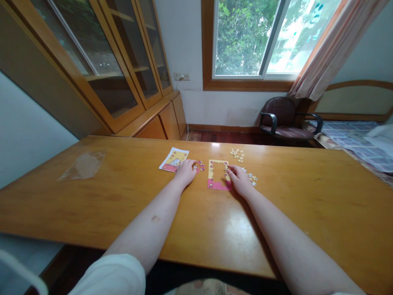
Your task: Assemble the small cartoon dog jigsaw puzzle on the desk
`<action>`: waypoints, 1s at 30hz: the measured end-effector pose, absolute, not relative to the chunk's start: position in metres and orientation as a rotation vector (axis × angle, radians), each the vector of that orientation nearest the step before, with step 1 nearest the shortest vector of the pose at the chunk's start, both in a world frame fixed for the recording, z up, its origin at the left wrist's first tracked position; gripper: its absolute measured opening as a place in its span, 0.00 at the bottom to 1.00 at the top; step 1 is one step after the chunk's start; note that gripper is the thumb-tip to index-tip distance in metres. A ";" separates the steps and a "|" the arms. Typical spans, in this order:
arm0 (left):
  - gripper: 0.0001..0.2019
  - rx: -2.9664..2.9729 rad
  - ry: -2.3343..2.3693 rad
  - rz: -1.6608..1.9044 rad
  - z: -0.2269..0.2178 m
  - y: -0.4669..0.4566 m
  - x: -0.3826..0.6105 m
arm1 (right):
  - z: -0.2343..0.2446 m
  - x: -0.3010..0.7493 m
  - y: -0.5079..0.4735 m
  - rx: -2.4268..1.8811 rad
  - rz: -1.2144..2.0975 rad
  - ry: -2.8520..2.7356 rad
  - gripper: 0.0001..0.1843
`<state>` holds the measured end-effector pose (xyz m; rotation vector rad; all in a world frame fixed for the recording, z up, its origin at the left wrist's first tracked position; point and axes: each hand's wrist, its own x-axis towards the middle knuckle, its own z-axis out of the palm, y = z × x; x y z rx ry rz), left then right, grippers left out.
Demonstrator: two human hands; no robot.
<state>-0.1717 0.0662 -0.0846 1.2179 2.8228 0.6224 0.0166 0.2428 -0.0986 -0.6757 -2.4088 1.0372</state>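
Note:
A partly assembled jigsaw puzzle (218, 185) lies flat on the table, a yellow and pink border around bare wood. At its right side is my right hand (241, 181), thumb and forefinger drawn together at the border's edge; whatever is between them is too small to make out. My left hand (185, 172) rests beside a small heap of pink puzzle pieces (201, 165), fingers curled down at its left edge, their tips partly hidden. Partly under this hand is a printed picture card (174, 157). Yellowish loose pieces (253, 178) lie just beyond my right hand.
More pale puzzle pieces (237, 154) are near the far edge of the wooden table (123, 196). A clear plastic sleeve (82, 166) lies at the left. Behind the table are a glass-door cabinet (144, 104), an office chair (281, 110) and a bed (353, 133).

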 end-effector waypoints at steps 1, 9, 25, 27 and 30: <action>0.19 1.214 2.823 0.614 -0.085 0.067 -0.171 | -0.099 0.016 0.243 -0.672 1.036 -2.408 0.22; 0.22 1.184 2.873 0.580 -0.085 0.066 -0.174 | -0.104 0.016 0.245 -0.651 1.040 -2.400 0.21; 0.19 1.115 2.870 0.576 -0.083 0.065 -0.173 | -0.104 0.017 0.246 -0.626 1.022 -2.417 0.19; 0.19 1.130 2.864 0.576 -0.081 0.065 -0.172 | -0.103 0.017 0.246 -0.628 1.027 -2.417 0.19; 0.19 1.176 2.854 0.539 -0.079 0.065 -0.170 | -0.101 0.017 0.246 -0.629 1.026 -2.419 0.19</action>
